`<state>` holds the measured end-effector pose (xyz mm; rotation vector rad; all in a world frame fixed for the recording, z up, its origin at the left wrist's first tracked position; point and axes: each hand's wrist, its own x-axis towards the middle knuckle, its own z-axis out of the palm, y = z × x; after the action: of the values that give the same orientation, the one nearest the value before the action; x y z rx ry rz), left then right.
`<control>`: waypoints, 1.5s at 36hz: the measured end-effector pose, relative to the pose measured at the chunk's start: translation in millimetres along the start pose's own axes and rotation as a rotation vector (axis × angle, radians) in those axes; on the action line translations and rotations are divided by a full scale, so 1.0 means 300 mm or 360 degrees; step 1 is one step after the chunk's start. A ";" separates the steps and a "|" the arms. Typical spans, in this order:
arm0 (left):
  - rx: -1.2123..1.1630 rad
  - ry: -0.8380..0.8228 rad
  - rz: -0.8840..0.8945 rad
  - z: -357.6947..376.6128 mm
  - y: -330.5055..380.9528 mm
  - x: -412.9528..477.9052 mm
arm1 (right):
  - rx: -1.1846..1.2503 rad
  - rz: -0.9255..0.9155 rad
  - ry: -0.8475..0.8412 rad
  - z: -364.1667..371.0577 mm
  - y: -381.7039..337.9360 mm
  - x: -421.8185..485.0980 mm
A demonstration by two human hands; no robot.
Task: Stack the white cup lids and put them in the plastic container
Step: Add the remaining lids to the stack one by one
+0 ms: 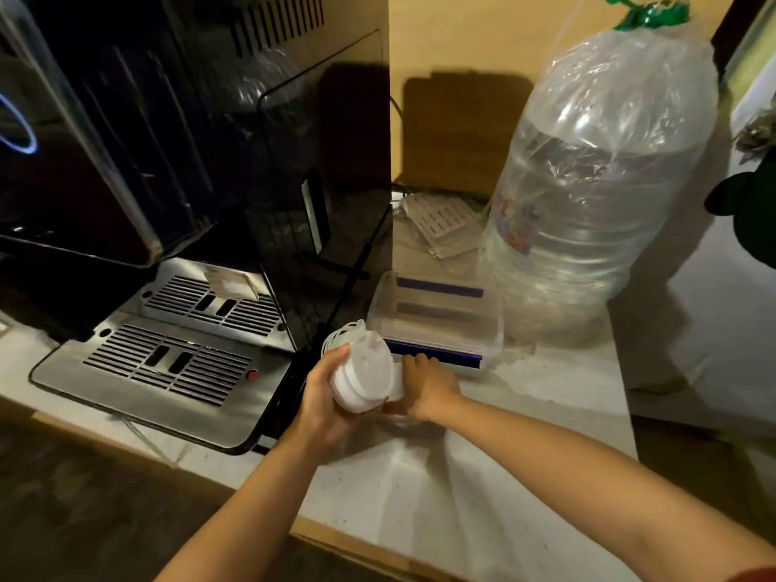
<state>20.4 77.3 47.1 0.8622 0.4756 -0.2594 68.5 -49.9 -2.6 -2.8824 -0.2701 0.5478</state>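
At far left stands a black coffee machine (168,132) with glossy, reflective panels; below it a brushed-metal drip tray (138,384) carries two slotted grilles and a small red button. To the right of the tray, the person's left hand (323,396) is wrapped around a stack of white cup lids (363,375), fingers curled under and thumb at the upper edge. The lids are round, smooth, matte plastic, nested and tilted so the top face points up and to the right; one more lid with a ribbed rim shows behind the stack. The right hand (424,384) closes on the stack's right side, so both hands are together, clamped on the lids, which are held in the air just in front of the plastic container (436,317). The container is rectangular, clear, with rounded corners and dark blue clips along its long sides; whether a lid covers it cannot be told, and nothing is discernible inside. It rests on a pale, speckled countertop (525,476). Behind it lies a flat slotted grey piece (441,220). At right stands a large clear water bottle (596,195), ribbed, wrapped in crinkled transparent film and topped with a green cap, with water partway up.
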 end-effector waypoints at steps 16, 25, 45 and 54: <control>0.0086 0.0002 0.0060 -0.010 -0.002 0.012 | -0.0140 0.0086 -0.0066 -0.010 -0.029 0.001; 0.0036 -0.0063 0.0060 0.007 0.013 0.025 | 0.0198 -0.0154 -0.0145 -0.084 0.092 -0.096; 0.0163 -0.0486 -0.0158 0.196 -0.003 0.086 | -0.0169 -0.1248 0.0960 -0.385 0.258 -0.176; 0.0201 -0.0669 -0.0250 0.230 -0.009 0.097 | -0.0347 -0.1387 0.0886 -0.405 0.261 -0.191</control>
<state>65.0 21.2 69.2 0.8654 0.1341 -0.6062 73.1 -156.7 110.3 -2.5728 -1.4229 -0.4435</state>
